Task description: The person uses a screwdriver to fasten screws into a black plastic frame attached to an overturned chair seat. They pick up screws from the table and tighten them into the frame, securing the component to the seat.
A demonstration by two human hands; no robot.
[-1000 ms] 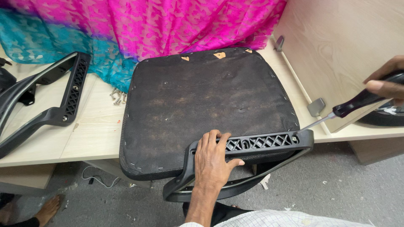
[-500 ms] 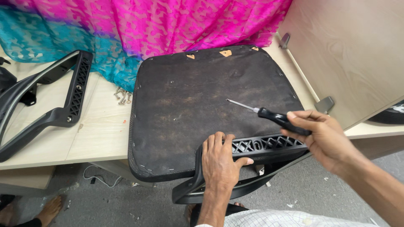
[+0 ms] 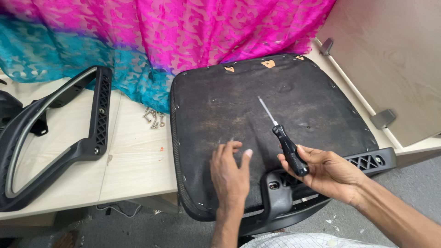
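Nearest to me, at the near edge of the upturned chair seat [image 3: 239, 115], my left hand [image 3: 231, 177] lies flat on the dark underside, fingers apart and gripping nothing. Just right of it, my right hand [image 3: 328, 172] is closed around the black handle of a screwdriver [image 3: 284, 138], whose shaft points far and left, seemingly just above the seat. Under that hand a black armrest [image 3: 294, 197] sits against the seat's near edge, a bolt hole showing beside my left wrist. To do this well, I judge the tip should be seated squarely before turning, while the left hand steadies the seat. Farther left, loose screws [image 3: 154, 118] lie on the pale table [image 3: 138, 160], beside a second armrest [image 3: 55, 138]. Beyond, pink and teal cloth [image 3: 151, 41] is draped.
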